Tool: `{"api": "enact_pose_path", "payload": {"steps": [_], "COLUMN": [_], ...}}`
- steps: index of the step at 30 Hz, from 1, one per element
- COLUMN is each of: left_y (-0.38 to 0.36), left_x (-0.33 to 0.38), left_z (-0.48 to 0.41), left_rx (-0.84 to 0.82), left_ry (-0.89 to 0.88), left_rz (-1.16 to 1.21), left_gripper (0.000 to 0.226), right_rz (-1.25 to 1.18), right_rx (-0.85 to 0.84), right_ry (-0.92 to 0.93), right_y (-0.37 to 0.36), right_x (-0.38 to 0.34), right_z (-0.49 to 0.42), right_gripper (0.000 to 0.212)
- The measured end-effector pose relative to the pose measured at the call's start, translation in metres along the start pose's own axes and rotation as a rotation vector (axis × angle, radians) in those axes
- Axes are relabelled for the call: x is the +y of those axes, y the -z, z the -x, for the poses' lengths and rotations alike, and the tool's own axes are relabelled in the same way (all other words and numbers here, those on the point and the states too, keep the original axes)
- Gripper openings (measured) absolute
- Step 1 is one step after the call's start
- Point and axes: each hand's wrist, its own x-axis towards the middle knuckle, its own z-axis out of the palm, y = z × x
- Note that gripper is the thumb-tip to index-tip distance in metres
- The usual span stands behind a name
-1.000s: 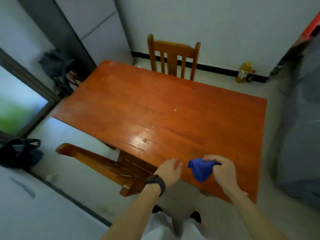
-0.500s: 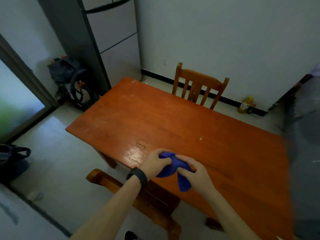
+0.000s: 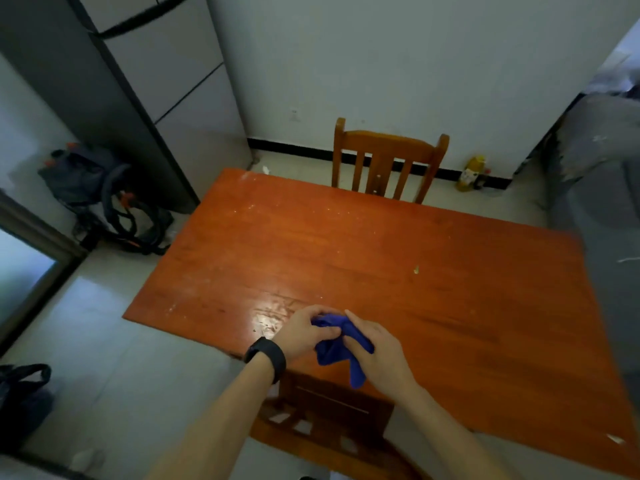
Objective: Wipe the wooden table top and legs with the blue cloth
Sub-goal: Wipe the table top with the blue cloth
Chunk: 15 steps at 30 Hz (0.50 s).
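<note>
The reddish wooden table [image 3: 363, 258] fills the middle of the view, its top speckled with pale crumbs and smears. A bunched blue cloth [image 3: 337, 344] hangs between both hands just above the table's near edge. My left hand [image 3: 304, 332], with a black watch on the wrist, pinches the cloth from the left. My right hand [image 3: 379, 351] grips it from the right, and a tail of cloth dangles below. The table legs are hidden under the top.
One wooden chair [image 3: 386, 162] stands at the far side, another chair [image 3: 322, 417] is tucked under the near edge. A grey fridge [image 3: 145, 84] and a backpack [image 3: 104, 199] are at the left. A yellow bottle [image 3: 469, 173] stands by the wall. A dark bag [image 3: 24, 389] lies lower left.
My left hand has joined the right on the blue cloth, and both now bunch it together. The view has lifted and come closer over the table.
</note>
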Motion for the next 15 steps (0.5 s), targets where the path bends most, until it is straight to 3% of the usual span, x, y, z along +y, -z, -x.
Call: {"api": "enact_pose_path", "payload": {"steps": [5, 10, 15], "left_y": [0.05, 0.119, 0.176], "left_x": [-0.038, -0.1, -0.131], "left_z": [-0.015, -0.037, -0.077], "left_rx": [0.105, 0.139, 0.095], "left_ry": [0.156, 0.337, 0.313], "left_rz": [-0.341, -0.787, -1.12], "left_gripper": [0.04, 0.06, 0.079], "right_rz": [0.043, 0.144, 0.349], "right_rx": [0.225, 0.574, 0.566], "right_ry": [-0.293, -0.591, -1.101], "right_y": [0.006, 0.05, 0.02], "right_x": [0.077, 0.135, 0.141], "right_z": [-0.015, -0.001, 0.008], "right_gripper": [0.043, 0.042, 0.051]}}
